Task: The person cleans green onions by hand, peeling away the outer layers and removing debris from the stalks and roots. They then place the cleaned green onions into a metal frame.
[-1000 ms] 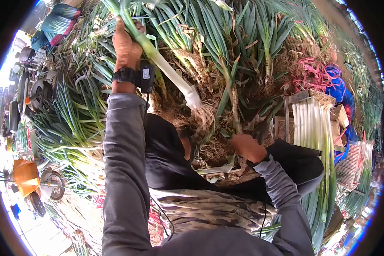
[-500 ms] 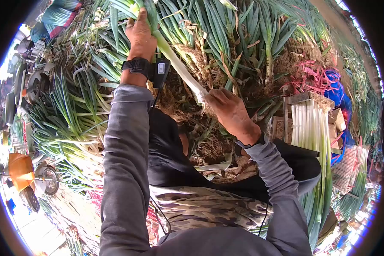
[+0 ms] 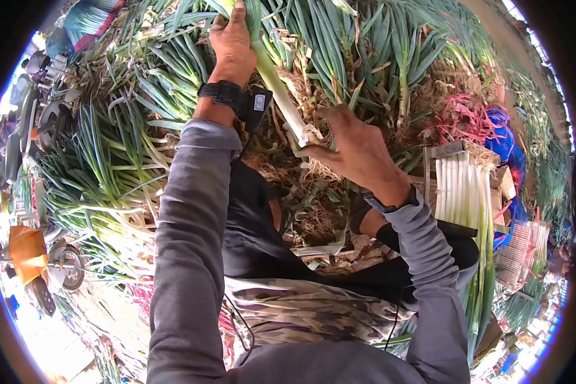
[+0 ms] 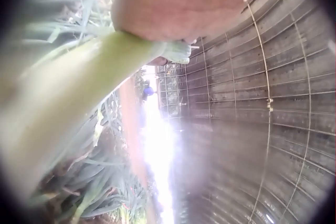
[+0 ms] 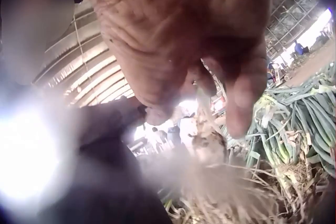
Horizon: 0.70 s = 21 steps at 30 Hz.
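Head view: the work area is an open-air site with a large heap of loose leeks spread over the ground, green tops and dry brown roots tangled together. A stack of trimmed leeks lies at the frame's right, white shafts side by side, with red ties just above it. Parked motorbikes stand at the far left. The left wrist view shows a ribbed roof with wire mesh overhead and bright daylight beyond it.

The leek in hand is held up off the heap, in front of the person. Its long axis runs diagonally in the head view, from upper left to lower right. The green leaf end points to the top of the frame; the white root end points down and right, toward the right hand.

The left hand is wrapped firmly round the pale green upper shaft, fingers fully curled; the left wrist view confirms the grip, with the shaft passing under the palm. The right hand is at the root end, thumb and fingers partly curled and pinching there. In the right wrist view a tuft of roots hangs just under the fingertips.
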Available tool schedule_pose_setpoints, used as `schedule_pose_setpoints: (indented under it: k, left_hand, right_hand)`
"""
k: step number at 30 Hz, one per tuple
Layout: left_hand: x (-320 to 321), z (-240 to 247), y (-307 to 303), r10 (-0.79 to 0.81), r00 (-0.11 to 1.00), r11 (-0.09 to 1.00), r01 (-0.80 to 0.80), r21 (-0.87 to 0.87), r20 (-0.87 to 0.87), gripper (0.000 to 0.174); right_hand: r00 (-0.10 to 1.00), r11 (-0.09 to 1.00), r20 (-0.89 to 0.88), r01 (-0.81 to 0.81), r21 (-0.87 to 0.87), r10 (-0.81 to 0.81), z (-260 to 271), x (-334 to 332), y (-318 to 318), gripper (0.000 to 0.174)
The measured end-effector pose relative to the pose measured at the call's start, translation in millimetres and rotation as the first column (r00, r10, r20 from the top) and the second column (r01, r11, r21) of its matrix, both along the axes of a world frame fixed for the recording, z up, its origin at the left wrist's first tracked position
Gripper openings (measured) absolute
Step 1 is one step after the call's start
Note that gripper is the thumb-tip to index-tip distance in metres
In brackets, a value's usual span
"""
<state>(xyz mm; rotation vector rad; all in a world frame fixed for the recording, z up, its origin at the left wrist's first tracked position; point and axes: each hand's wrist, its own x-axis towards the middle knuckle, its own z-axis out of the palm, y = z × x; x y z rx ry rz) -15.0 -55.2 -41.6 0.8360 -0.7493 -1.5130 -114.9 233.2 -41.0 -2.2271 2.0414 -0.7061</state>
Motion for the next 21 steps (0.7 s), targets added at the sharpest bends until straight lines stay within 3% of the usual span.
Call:
schedule_pose_setpoints:
  k: [4, 5, 8, 9, 13, 16, 17, 20, 21]
  left_hand:
    - [2, 9, 8, -0.136, 0.990, 0.991, 0.136, -0.005, -0.030, 0.051]
    - [4, 8, 8, -0.184, 0.983, 0.982, 0.185, 0.045, -0.018, 0.048]
    - [8, -21, -12, -0.297, 0.954, 0.954, 0.296, -0.047, -0.027, 0.045]
    - [9, -12, -8, -0.286, 0.954, 0.948, 0.268, -0.175, -0.087, 0.027]
    - [23, -23, -28, -0.081, 0.997, 0.996, 0.081, -0.024, -0.019, 0.029]
    - [25, -31, -29, 0.026, 0.997, 0.982, -0.012, 0.188, -0.075, 0.030]
    - [24, -35, -33, 0.058, 0.993, 0.983, -0.038, 0.180, -0.105, 0.032]
    - [52, -50, -54, 0.272, 0.960, 0.962, -0.273, 0.007, 0.066, 0.035]
    - [62, -51, -55, 0.274, 0.961, 0.962, -0.273, -0.013, 0.033, 0.037]
  right_hand:
    - [0.974, 0.968, -0.045, -0.217, 0.128, 0.224, 1, -10, -11, 0.039]
    - [0.936, 0.936, -0.009, -0.351, -0.001, 0.351, -1, -7, -15, 0.031]
    - [0.853, 0.883, -0.238, -0.468, 0.040, 0.464, -5, -1, -13, 0.021]
    - [0.873, 0.893, -0.211, -0.451, -0.001, 0.440, -3, 1, -9, 0.018]
    - [0.923, 0.914, -0.105, -0.381, -0.142, 0.369, 11, 14, 38, 0.017]
    - [0.969, 0.949, 0.020, -0.237, -0.208, 0.246, 15, 8, 69, 0.019]
    - [0.976, 0.961, 0.104, -0.166, -0.223, 0.192, 19, 6, 75, 0.020]
    - [0.946, 0.949, 0.307, -0.002, -0.315, 0.104, 55, 21, 123, 0.012]
    - [0.950, 0.984, 0.311, 0.064, -0.166, -0.010, 51, 11, 134, 0.012]
